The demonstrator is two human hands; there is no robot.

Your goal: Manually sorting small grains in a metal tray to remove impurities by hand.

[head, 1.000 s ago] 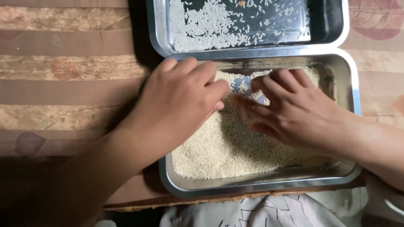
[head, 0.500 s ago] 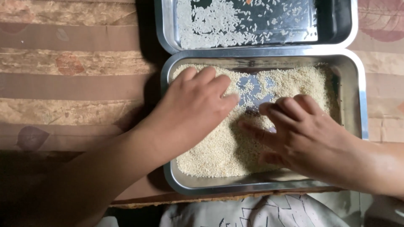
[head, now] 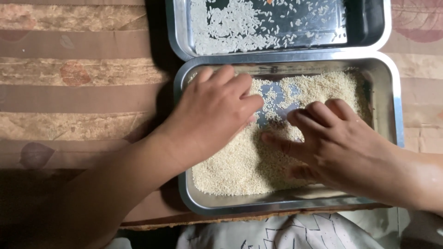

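striped brown cloth (head: 78,92) is being used as the work surface. two steel trays are being kept edge to edge on it. near tray (head: 397,115) is being filled by pale grain (head: 240,166); far tray (head: 177,27) is being thinly covered by white rice (head: 230,23). left hand (head: 212,115) and right hand (head: 341,143) are being pressed flat into the grain, fingers spread, nothing gripped, bare metal being exposed between them.

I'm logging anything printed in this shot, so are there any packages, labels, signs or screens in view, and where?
None in view: no package, label, sign or screen.
Only two bare steel trays, unmarked: the near tray holds fine pale grain under the left hand and right hand; the far tray holds scattered white rice.
Both stand on a striped brown patterned cloth.
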